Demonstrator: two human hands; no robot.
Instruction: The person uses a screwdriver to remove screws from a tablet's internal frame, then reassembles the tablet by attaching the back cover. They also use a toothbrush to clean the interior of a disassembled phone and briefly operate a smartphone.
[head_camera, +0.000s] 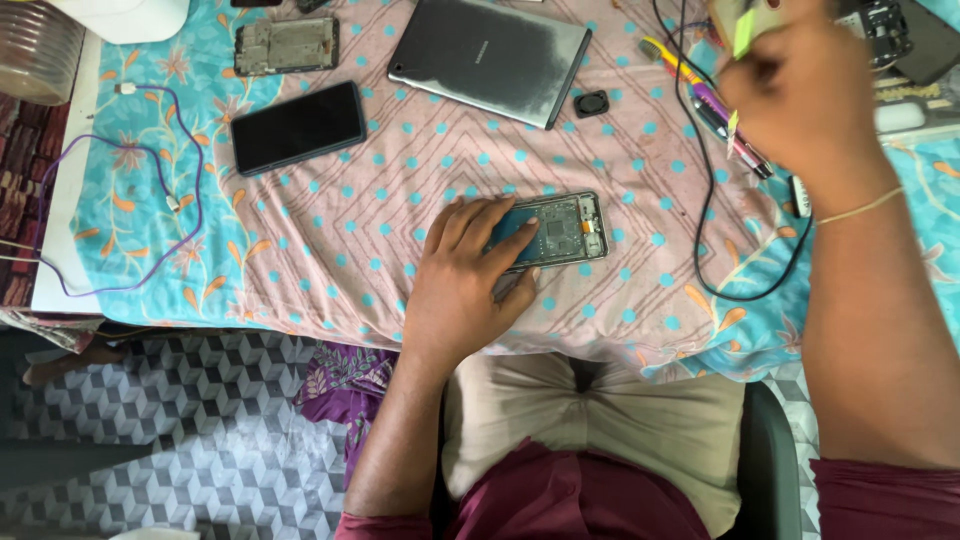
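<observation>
An opened phone (562, 229) with its back cover off lies on the patterned cloth (330, 280) near the table's front edge, circuit parts showing. My left hand (465, 280) rests on its left half and presses it down, fingers spread over it. My right hand (800, 95) is raised at the upper right, blurred, its fingers closed around a small yellow-green object (744, 30) that I cannot identify. Just under that hand lie several pen-like tools (715, 105).
A grey tablet (490, 55) lies face down at the back. A black phone (298, 126) and a bare phone frame (286, 45) lie at the left. A black cable (705, 215) loops right of the opened phone; a purple cable (190, 190) lies far left.
</observation>
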